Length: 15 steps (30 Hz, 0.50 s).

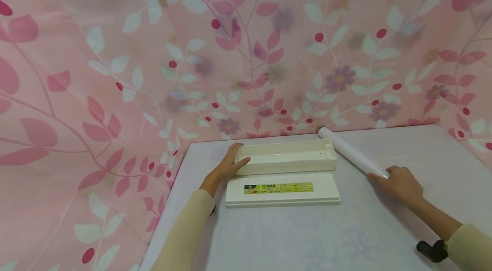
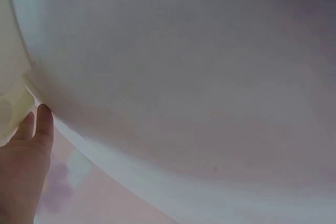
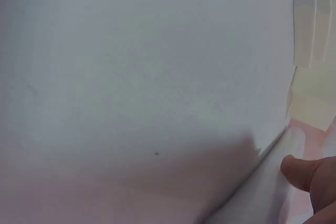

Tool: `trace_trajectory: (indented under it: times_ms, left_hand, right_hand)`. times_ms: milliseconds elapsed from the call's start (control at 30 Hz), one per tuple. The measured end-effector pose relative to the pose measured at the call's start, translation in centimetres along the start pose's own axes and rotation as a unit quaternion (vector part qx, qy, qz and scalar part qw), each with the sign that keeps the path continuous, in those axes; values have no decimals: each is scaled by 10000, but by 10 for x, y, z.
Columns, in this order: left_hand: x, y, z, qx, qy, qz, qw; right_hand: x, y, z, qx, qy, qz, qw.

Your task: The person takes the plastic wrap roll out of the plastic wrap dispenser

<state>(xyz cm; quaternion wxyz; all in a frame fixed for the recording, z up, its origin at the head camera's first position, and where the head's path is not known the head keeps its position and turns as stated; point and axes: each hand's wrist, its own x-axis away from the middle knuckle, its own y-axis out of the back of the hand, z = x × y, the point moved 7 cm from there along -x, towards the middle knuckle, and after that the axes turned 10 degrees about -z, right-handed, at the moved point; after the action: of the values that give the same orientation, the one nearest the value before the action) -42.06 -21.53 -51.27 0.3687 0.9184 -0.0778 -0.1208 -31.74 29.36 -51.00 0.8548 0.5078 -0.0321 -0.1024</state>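
An open cream plastic box (image 1: 284,168), long and shallow, stands on the table. My left hand (image 1: 229,163) holds its left end, the thumb over the near side and the fingers at the far corner. In the left wrist view, fingers (image 2: 44,127) touch the end of the box (image 2: 20,106). A white roll of cling film (image 1: 351,151) lies slantwise right of the box, its far end close to the box's right corner. My right hand (image 1: 399,185) grips the near end of the roll; the right wrist view shows the thumb (image 3: 296,171) against the roll (image 3: 273,182).
In front of the box lies its cream lid (image 1: 234,194), with a green and yellow label (image 1: 278,188). A pale cloth covers the table (image 1: 292,237). Pink floral curtains (image 1: 246,48) hang along the table's far edge and at both sides.
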Motion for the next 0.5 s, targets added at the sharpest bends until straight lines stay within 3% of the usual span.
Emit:
trace_trajectory:
  times_ms: [333, 500]
  left_hand:
    - [-1, 2, -1, 24, -38, -19, 10000]
    - [-1, 2, -2, 54, -118, 0, 9999]
  right_hand:
    - [5, -7, 8, -195, 336, 34, 9992]
    - [9, -7, 11, -341, 874, 46, 9956]
